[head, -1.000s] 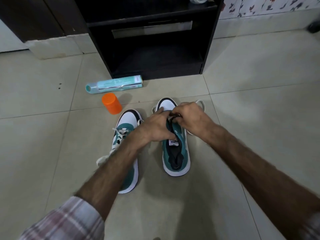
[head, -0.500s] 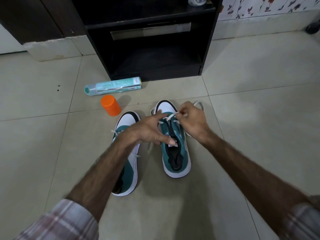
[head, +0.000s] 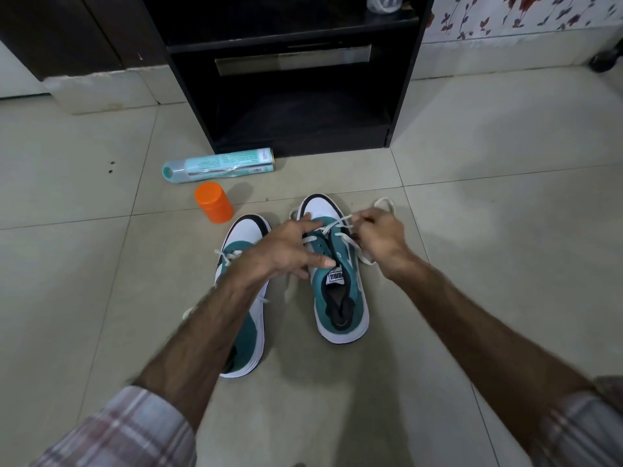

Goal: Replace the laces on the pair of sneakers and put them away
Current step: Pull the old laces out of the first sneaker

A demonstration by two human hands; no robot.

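While the right hand (head: 382,235) pinches the white flat lace (head: 337,224) taut, the left hand (head: 286,252) presses spread fingers on the right teal-and-white sneaker (head: 340,298) at frame centre — its twin sneaker (head: 247,332) just left, an orange cap (head: 214,202) above.

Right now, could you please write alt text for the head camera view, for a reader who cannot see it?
A person's right hand pinches a white lace on the right sneaker while the left hand rests on that shoe. The left sneaker stands beside it on a tiled floor, near an orange container, a spray can and a black cabinet.
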